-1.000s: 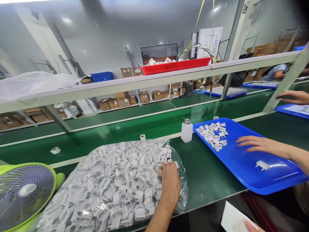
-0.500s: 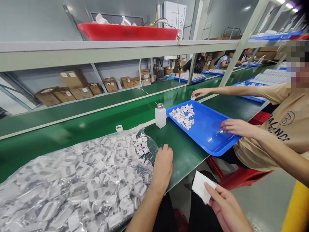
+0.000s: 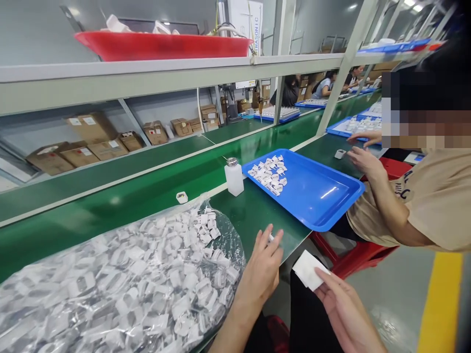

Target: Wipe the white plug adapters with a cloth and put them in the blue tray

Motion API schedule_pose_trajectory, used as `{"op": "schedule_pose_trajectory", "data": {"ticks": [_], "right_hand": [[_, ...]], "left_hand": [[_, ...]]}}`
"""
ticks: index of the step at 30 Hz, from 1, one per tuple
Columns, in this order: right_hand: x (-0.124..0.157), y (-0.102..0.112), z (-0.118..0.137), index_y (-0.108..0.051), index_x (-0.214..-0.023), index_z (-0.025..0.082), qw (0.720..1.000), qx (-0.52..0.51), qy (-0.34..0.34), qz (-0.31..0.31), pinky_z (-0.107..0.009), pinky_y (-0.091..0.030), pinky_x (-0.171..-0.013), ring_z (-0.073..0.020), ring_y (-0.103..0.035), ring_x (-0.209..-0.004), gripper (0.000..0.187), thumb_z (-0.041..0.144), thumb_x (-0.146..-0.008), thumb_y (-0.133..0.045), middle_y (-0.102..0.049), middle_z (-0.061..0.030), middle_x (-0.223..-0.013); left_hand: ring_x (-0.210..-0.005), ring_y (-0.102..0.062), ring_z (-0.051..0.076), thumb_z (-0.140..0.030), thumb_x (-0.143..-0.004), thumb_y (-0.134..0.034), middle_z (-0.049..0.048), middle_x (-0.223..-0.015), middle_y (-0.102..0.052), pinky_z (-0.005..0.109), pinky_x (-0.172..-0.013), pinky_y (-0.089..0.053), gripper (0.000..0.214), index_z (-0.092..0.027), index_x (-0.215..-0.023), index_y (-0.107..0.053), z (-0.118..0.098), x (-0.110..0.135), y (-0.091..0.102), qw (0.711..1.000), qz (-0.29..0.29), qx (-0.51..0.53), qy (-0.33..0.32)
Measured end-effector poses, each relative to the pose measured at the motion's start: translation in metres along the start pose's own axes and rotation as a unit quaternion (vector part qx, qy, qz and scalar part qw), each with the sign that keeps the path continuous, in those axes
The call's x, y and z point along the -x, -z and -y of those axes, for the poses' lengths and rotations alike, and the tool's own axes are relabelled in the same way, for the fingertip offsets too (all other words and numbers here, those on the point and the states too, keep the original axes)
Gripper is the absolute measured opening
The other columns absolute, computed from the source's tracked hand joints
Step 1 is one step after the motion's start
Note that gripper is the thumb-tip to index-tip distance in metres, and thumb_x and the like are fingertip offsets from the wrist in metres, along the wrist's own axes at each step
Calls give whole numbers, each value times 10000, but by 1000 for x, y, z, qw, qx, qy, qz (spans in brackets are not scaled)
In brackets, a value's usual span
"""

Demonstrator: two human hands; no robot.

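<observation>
My left hand (image 3: 262, 268) hovers at the right edge of a clear bag (image 3: 121, 289) heaped with small white plastic parts. Its fingers pinch one small white part (image 3: 271, 239) above the green bench. Below the bench edge, my right hand (image 3: 340, 304) holds a folded white pad (image 3: 307, 269) between thumb and fingers. Further along the bench lies a blue tray (image 3: 324, 201) with a small pile of white parts (image 3: 268, 174) in its far corner. A white dispenser bottle (image 3: 234, 177) with a metal cap stands beside the tray.
A co-worker in a tan shirt sits at the right, hands (image 3: 362, 159) near a small white part (image 3: 339, 154) past the tray. One loose part (image 3: 181, 197) sits on the green conveyor. A red tray (image 3: 162, 44) rests on the overhead shelf; cardboard boxes (image 3: 91, 127) line the back.
My view swung right. My left hand left the bag's heap and lifted off with a small part pinched. My right hand with the pad came into view. The co-worker's hands left the blue tray.
</observation>
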State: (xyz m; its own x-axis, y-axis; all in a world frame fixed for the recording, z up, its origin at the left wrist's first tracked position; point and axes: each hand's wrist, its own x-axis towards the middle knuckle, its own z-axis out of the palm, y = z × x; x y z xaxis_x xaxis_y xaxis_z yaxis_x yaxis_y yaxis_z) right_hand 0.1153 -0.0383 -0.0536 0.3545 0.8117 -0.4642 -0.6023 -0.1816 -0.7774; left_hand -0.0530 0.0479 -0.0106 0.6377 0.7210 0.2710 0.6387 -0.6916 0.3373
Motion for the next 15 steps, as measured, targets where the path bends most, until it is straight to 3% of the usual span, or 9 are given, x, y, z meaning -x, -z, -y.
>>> {"op": "schedule_pose_trajectory", "data": {"ticks": [1, 3, 5, 7, 9, 11, 15], "right_hand": [[-2, 3, 0, -802, -1069, 185, 1000, 9, 9, 0, -336, -554, -996, -267, -698, -1129, 369, 436, -801, -826, -790, -74, -1123], [-7, 7, 0, -786, -1118, 179, 995, 76, 56, 4, -368, -557, -993, -273, -708, -1107, 383, 465, -865, -758, -789, -82, -1128], [-16, 8, 1, -762, -1176, 160, 964, 210, 160, -8, -426, -577, -948, -294, -725, -1062, 413, 483, -949, -642, -789, -108, -1121], [-28, 3, 5, -748, -1211, 153, 905, 326, 273, -31, -483, -551, -966, -312, -703, -1093, 426, 469, -996, -559, -770, -132, -1169], [-41, -9, 9, -741, -1242, 195, 853, 382, 355, -20, -528, -465, -1057, -313, -633, -1180, 383, 428, -994, -565, -734, -117, -1258], [-53, -24, 11, -724, -1281, 284, 810, 421, 405, 50, -546, -404, -1095, -301, -573, -1212, 339, 367, -977, -598, -708, -65, -1319], [-68, -39, 5, -627, -1395, 379, 713, 481, 460, 222, -492, -462, -1010, -270, -578, -1146, 448, 222, -980, -571, -679, -19, -1382]], "left_hand": [[-1468, -382, 286, 21, -918, -386, 138, -1482, -539, 455, -1183, -369, 394, -158, -1163, -638, -1, 3, -3, 996, -57, 45, 56], [-1280, -557, 283, -122, -983, -445, 179, -1385, -574, 442, -1043, -492, 300, -150, -1242, -594, -2, 7, -9, 955, -157, 136, 210], [-1101, -628, 283, -236, -981, -525, 195, -1305, -593, 438, -909, -543, 351, -134, -1316, -549, -2, 6, -16, 912, -180, 187, 317], [-1103, -610, 298, -248, -962, -559, 202, -1324, -581, 447, -892, -534, 452, -123, -1392, -502, 1, 1, -22, 908, -163, 207, 326], [-1137, -581, 304, -187, -947, -548, 180, -1281, -614, 466, -952, -498, 419, -131, -1362, -546, 5, -6, -26, 920, -160, 208, 292], [-1097, -586, 290, -120, -930, -518, 143, -1154, -668, 463, -972, -480, 323, -151, -1226, -642, 10, -12, -28, 927, -163, 206, 267], [-965, -618, 255, -8, -867, -478, 95, -987, -710, 403, -879, -510, 353, -184, -1065, -711, 14, -13, -28, 935, -155, 209, 242]]}}
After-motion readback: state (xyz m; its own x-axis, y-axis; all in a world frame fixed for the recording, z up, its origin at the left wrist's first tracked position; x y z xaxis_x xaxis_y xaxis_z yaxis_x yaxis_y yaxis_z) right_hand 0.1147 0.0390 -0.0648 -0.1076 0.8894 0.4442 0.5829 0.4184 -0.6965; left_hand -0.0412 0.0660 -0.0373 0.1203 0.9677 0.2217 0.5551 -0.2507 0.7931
